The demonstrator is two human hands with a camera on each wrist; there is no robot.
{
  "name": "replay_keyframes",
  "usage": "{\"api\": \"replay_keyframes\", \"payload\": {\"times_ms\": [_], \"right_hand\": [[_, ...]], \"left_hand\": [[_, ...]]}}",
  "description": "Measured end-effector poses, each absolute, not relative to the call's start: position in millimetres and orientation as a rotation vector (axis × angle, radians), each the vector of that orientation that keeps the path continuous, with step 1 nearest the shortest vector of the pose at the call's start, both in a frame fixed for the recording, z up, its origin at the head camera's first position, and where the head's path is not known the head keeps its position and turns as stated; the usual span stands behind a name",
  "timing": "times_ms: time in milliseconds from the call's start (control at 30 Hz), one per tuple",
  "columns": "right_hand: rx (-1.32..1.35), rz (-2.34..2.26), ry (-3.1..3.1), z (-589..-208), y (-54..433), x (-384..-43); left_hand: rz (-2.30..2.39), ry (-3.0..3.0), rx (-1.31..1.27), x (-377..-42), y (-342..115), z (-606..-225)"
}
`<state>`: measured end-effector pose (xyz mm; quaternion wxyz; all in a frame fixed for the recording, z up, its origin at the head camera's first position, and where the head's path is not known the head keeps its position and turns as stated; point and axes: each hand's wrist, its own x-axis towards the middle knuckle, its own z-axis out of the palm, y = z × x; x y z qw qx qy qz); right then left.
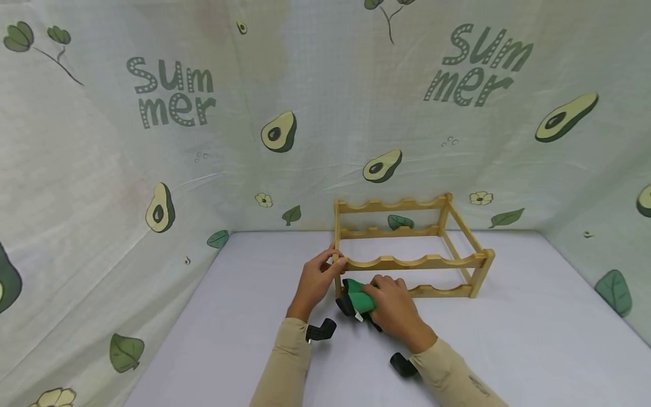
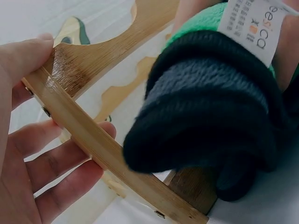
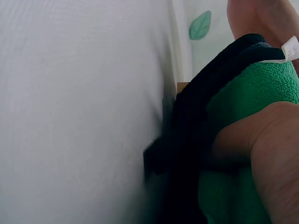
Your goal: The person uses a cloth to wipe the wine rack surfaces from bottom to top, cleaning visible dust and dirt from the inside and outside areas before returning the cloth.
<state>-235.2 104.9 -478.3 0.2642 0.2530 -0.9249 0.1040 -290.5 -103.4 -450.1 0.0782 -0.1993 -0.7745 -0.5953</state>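
1. The green plush cloth with thick black edging [image 1: 361,296] is held bunched in the right hand [image 1: 394,308], with the fingers curled over it; the dark folded edge juts out left of that grip.
2. Wiping seems to be the step in hand; for that, the green face is best spread under the fingertips and pressed evenly.
3. The white printed fabric label [image 2: 250,28], hanging beside the right-hand grip, is best tucked away from the wood.
4. The pale wooden rack with scalloped rails [image 1: 432,262] stands just behind the cloth; whether cloth and wood touch cannot be told.
5. Its left front post is pinched by the left hand [image 1: 316,280], thumb near the top corner, left of the cloth; this hold should be kept firm against pushing.
6. Beneath both grips, the white tabletop [image 1: 229,328] should be cleared by the trailing black edge.
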Motion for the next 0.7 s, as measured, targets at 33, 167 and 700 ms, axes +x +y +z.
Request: {"api": "replay_keyframes", "payload": {"times_ms": [33, 167, 700], "right_hand": [[0.678, 0.271, -2.499, -478, 103, -236], [0.694, 0.26, -2.47, -478, 93, -235], [0.534, 0.187, -2.538, -476, 88, -230]], "left_hand": [[-1.779, -2.32, -0.594, -290, -103, -451], [-1.765, -2.321, -0.593, -289, -104, -451], [-1.727, -2.341, -0.586, -290, -103, -450]]}}
